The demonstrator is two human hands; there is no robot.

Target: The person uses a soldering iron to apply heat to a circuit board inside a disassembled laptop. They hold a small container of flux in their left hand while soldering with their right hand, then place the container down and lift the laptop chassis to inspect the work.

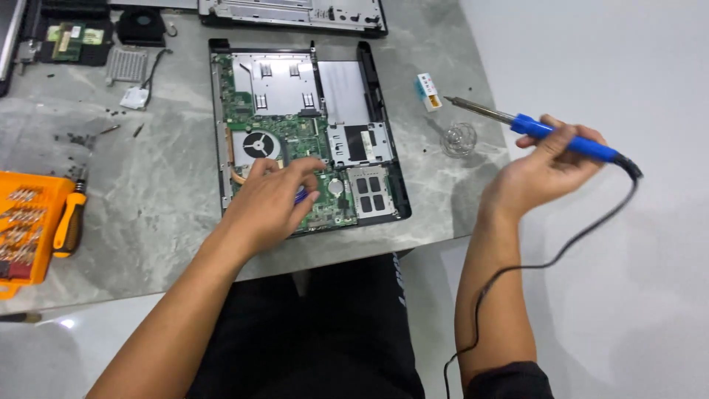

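An opened laptop base [369, 81] lies on the grey marble table, its green circuit board [292, 129] and round fan [260, 145] exposed. My left hand [272, 201] rests over the board's lower part, fingers curled around a small blue-tipped tool that is mostly hidden. My right hand [543, 166] is raised off the table's right edge and grips a blue-handled soldering iron [546, 133]. Its metal tip points left toward a small white and blue box [428, 91]. The black cord [546, 262] hangs down past my forearm.
A coiled wire iron stand [459, 138] sits near the table's right edge. An orange screwdriver-bit case [26, 225] and orange-handled screwdriver [71, 220] lie at left. Loose screws [81, 138], a heat sink [127, 64] and laptop parts [74, 37] are at the back.
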